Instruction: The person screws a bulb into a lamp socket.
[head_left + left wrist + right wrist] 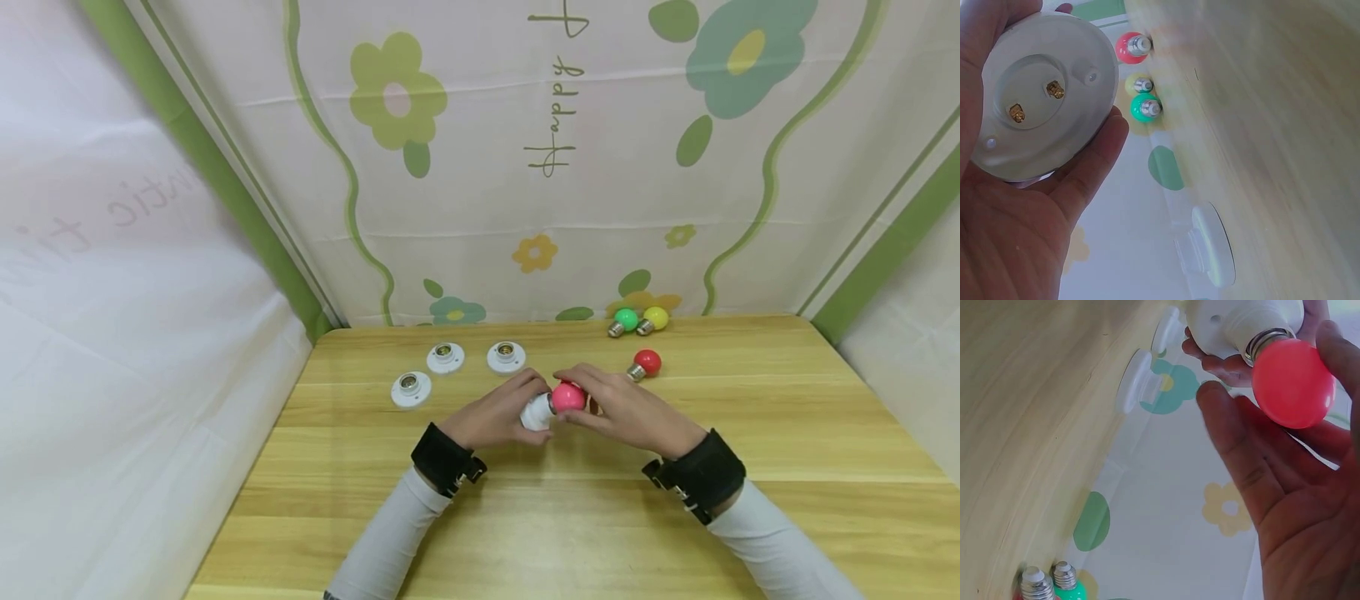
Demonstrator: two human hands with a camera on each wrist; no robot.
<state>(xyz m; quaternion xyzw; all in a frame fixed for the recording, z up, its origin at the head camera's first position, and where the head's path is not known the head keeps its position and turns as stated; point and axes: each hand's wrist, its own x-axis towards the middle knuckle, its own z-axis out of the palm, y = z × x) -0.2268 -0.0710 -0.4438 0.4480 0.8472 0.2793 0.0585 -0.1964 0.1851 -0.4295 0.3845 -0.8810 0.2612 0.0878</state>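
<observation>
My left hand (495, 414) grips a white round lamp socket (536, 414) by its base, tilted so its mouth points right. In the left wrist view the underside of the socket (1050, 147) shows two brass terminals. My right hand (633, 410) holds a pinkish-red light bulb (568, 397) between thumb and fingers, the index finger reaching out past it. Seen from the right wrist, the bulb (1292, 386) sits at the mouth of the socket (1222, 319), some metal thread still showing between glass and rim.
Three more white sockets, one of them the right-hand socket (506, 357), lie back left on the wooden table (555, 533). Back right lie a green bulb (627, 319), a yellow bulb (656, 317) and a red bulb (647, 362). A printed curtain (465, 208) hangs behind the table.
</observation>
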